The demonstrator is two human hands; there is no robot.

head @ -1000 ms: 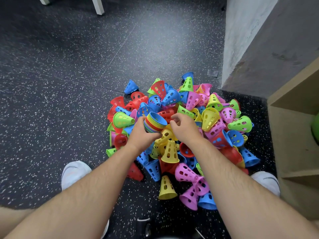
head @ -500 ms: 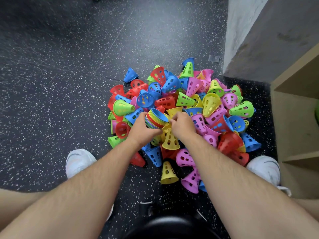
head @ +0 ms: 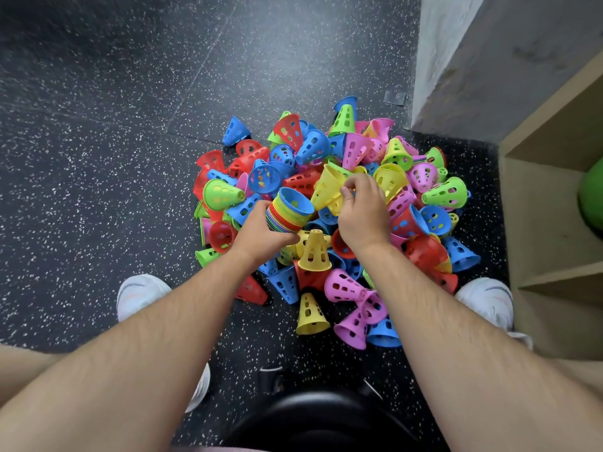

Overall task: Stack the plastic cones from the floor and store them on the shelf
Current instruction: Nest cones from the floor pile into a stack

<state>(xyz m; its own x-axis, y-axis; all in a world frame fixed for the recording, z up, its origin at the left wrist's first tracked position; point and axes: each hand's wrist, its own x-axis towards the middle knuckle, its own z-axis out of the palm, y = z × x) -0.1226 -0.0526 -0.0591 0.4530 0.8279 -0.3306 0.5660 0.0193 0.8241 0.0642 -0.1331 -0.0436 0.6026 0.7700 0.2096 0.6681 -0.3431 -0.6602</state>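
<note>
A big heap of perforated plastic cones (head: pixel 401 177) in red, blue, green, yellow and pink lies on the dark speckled floor. My left hand (head: pixel 261 233) grips a nested stack of cones (head: pixel 288 212), its open blue top tilted up and to the right. My right hand (head: pixel 362 210) pinches a yellow cone (head: pixel 328 185) lifted over the heap, its wide mouth facing up-left, just right of the stack. The lower part of the stack is hidden by my fingers.
A wooden shelf unit (head: pixel 554 223) stands at the right, with a green object (head: pixel 592 197) in one compartment. A grey wall corner (head: pixel 456 76) rises behind the heap. My white shoes (head: pixel 140 293) flank the heap and a black stool seat (head: pixel 319 422) sits below.
My right hand has lifted a yellow cone out of the heap and brought it up beside the stack. The left hand keeps hold of the stack.
</note>
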